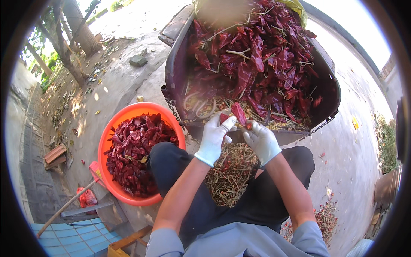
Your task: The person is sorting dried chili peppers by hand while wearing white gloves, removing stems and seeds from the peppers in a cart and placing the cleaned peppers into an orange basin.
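My left hand (213, 136), in a white work glove, grips a dried red chili pepper (223, 118) between thumb and fingers. Close beside it, my right hand (262, 140), gloved the same way, pinches the lower end of another dried red chili (238, 111). Both hands are over the front edge of a dark metal cart bed (176, 67), which holds a large heap of dried chilies (257, 61) with stalks among them. Below my hands, between my knees, lies a pile of stems and red scraps (231, 180).
An orange plastic basin (109, 128) of chili pieces stands by my left knee. Chains (322, 124) hang at the cart's front corners. A long wooden handle (65, 208) and a wooden stool (130, 241) are at lower left. More stems (326, 221) lie behind my right side.
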The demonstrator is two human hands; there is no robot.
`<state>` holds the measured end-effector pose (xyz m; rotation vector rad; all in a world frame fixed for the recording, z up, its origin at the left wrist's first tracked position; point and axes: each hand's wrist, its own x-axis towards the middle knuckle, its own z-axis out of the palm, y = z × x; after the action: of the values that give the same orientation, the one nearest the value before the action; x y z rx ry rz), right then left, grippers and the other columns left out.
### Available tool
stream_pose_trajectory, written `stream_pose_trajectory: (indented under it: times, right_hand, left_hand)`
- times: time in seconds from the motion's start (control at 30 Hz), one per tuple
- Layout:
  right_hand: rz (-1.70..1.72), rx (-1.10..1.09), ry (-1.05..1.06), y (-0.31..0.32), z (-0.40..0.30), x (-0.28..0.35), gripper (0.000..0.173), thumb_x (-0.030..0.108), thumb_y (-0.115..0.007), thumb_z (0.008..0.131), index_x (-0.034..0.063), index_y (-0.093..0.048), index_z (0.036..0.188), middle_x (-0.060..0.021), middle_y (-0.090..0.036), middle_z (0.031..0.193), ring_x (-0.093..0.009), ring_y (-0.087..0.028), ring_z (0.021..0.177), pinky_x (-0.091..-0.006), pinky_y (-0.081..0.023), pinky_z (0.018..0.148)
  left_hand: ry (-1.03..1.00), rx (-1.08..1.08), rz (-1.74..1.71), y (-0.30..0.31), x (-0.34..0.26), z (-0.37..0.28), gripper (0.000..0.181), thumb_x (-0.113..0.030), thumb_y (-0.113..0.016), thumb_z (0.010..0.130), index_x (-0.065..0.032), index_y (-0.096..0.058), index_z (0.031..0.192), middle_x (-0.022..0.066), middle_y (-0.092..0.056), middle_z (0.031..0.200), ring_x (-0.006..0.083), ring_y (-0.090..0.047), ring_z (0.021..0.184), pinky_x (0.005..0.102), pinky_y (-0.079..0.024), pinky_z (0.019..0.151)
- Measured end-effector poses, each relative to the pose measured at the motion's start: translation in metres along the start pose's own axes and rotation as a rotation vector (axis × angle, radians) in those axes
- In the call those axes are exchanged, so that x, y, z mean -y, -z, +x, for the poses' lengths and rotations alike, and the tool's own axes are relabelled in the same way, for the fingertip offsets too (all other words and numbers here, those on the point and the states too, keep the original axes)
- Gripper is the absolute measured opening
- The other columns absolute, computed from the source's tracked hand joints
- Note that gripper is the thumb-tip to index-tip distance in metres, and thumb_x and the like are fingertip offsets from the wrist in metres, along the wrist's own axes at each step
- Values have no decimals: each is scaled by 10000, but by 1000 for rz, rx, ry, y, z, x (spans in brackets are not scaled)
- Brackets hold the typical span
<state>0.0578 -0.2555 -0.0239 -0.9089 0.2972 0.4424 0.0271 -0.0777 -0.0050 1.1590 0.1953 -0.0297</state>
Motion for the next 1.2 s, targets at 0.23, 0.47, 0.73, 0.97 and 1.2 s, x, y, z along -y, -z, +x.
stream_pose_trajectory:
  times: [0.23, 0.47, 0.73, 0.97, 1.2]
  right_hand:
    - [-283, 147, -95, -5, -16, -4, 172, 111, -593, 988, -9, -601, 1111, -97, -646, 1079, -213, -670, 963, -361, -590, 850]
    - [-797, 72, 417, -25, -27, 13, 175, 132, -638, 959, -15, -645, 1054, -64, -687, 913, -115, -665, 819, -284, -591, 701]
    - [-1354, 0, 723, -23, -21, 2, 257, 263, -710, 891, 16, -657, 937, -189, -687, 815, -356, -693, 755, -403, -538, 668]
    - [-1330, -47, 829, -24, -25, 6, 239, 232, -719, 887, 6, -656, 842, -200, -653, 717, -324, -674, 634, -383, -521, 586]
    - [-542, 56, 94, -19, -23, 18, 255, 299, -633, 992, 59, -619, 905, -14, -611, 727, -107, -560, 555, -234, -452, 495]
  left_hand:
    - [-7, -16, 62, 0, 5, 6, 274, -208, -686, 952, -37, -667, 1166, 16, -700, 904, 44, -580, 609, 201, -452, 476]
    - [-434, -134, 1002, 4, 8, -3, 269, -208, -701, 909, -67, -692, 1138, 77, -739, 913, 170, -671, 637, 309, -541, 596]
    - [-545, 70, 1480, 1, 14, -17, 167, -207, -660, 879, -125, -692, 1022, 69, -707, 928, 265, -683, 886, 408, -539, 730]
    - [-452, 154, 1439, -1, 10, -15, 191, -247, -680, 880, -118, -697, 1021, 122, -695, 831, 324, -677, 785, 430, -520, 681]
    - [-491, 159, 986, -2, 11, -12, 256, -234, -708, 911, -39, -717, 1077, 127, -723, 826, 223, -692, 697, 351, -520, 625]
